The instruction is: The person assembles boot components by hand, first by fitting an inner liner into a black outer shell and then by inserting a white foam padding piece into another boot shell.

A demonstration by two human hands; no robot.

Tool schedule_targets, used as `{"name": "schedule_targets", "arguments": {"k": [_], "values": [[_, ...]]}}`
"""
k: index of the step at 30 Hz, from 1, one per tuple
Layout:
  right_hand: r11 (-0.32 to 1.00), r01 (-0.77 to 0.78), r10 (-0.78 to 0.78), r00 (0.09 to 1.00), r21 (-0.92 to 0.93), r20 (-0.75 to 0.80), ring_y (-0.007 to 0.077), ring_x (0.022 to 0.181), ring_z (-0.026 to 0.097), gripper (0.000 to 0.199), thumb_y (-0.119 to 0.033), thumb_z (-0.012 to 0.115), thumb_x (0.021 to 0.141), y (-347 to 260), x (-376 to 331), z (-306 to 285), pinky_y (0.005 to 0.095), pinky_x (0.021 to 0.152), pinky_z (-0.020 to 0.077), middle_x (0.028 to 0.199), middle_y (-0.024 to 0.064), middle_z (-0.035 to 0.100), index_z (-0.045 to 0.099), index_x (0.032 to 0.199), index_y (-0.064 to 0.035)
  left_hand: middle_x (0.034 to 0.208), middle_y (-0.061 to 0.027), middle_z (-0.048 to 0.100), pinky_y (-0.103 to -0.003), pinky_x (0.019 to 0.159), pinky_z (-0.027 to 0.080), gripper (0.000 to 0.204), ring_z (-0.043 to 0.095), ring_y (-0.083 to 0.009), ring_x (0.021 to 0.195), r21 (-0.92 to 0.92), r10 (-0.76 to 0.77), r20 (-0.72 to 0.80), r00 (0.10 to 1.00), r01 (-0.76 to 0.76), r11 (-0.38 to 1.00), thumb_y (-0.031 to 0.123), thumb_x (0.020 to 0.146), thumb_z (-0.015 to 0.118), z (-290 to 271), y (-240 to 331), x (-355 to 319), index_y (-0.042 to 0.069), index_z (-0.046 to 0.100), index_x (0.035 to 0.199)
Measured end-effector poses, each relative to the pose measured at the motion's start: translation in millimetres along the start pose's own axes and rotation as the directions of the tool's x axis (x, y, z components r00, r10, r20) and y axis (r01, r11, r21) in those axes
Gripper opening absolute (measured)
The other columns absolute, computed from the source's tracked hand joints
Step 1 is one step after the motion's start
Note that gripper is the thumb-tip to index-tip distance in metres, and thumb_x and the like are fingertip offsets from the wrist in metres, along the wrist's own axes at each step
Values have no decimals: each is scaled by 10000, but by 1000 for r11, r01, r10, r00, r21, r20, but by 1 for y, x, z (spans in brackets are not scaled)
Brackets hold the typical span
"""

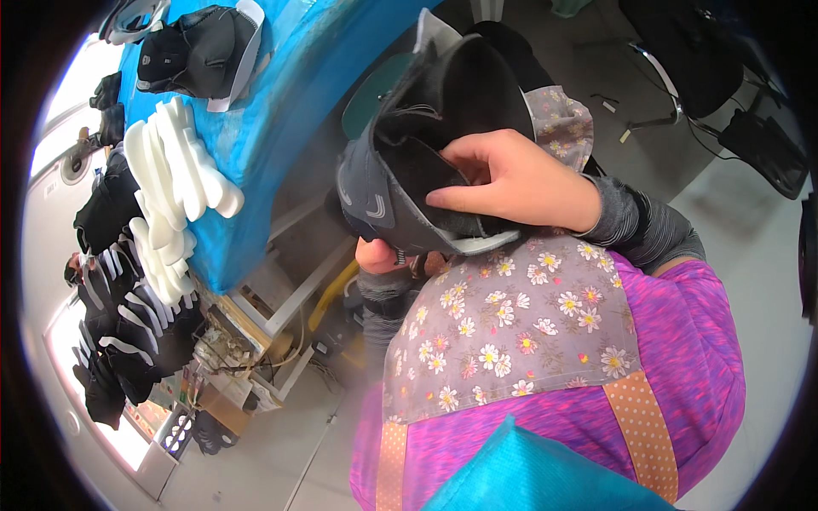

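Note:
A black and dark-grey padded fabric piece [366, 187], shaped like a boot upper with pale edging, is held up over my lap with its opening toward me. My right hand [511, 180] reaches over from the right; its thumb and fingers are closed on the dark lining inside the opening. Under the near left side of the piece, my left hand [379, 255] grips it. Most of that hand is hidden; a thumb or fingertip shows. A flowered apron [511, 324] covers my lap just below.
Left, a blue-covered table [239, 153] bears a pile of white foot-shaped pads [170, 162] and another black piece with grey edging [200, 55]. Several black pieces with white edges [128, 332] cluster beyond. A black chair [682, 60] stands far right.

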State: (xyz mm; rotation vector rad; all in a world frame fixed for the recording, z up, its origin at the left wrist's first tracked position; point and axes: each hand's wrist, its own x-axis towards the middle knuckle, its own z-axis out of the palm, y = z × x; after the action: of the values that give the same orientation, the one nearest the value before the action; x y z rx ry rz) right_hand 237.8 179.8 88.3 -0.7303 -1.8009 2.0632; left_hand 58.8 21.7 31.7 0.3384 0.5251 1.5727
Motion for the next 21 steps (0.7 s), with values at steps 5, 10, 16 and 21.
{"name": "schedule_targets", "arguments": {"k": [5,10,16,21], "values": [[999,-28,27,999,-26,-22,191,675,615,193,-145,677,844,-8,-3,-2,312,641,484,746,139,654,667,912,35,1325,-106,546,-393,1051,404,696,517,-238,1232,194,-92,-220,971,136,972,230,825,744,0,3,-5,0,413,1392],[946,210,-247,961,-248,-125,331,794,655,174,-68,649,811,6,-6,-4,355,702,512,866,175,669,672,962,15,1197,-98,597,-314,940,455,420,565,-183,1109,810,125,-443,888,337,481,69,880,647,35,39,13,-4,515,1272],[940,230,-222,973,-252,63,323,832,661,202,-73,657,822,15,-5,16,347,731,514,911,179,676,664,996,28,1335,-180,530,-378,1064,369,456,503,-281,1251,984,269,65,961,-107,145,121,844,681,75,46,48,10,532,1261],[995,0,20,982,-104,190,204,767,657,266,-135,697,838,24,-8,12,321,703,504,864,166,690,663,1014,62,1391,-190,502,-377,1089,340,485,481,-298,1292,951,161,-70,984,17,308,83,769,566,53,23,50,6,533,1246]]}}
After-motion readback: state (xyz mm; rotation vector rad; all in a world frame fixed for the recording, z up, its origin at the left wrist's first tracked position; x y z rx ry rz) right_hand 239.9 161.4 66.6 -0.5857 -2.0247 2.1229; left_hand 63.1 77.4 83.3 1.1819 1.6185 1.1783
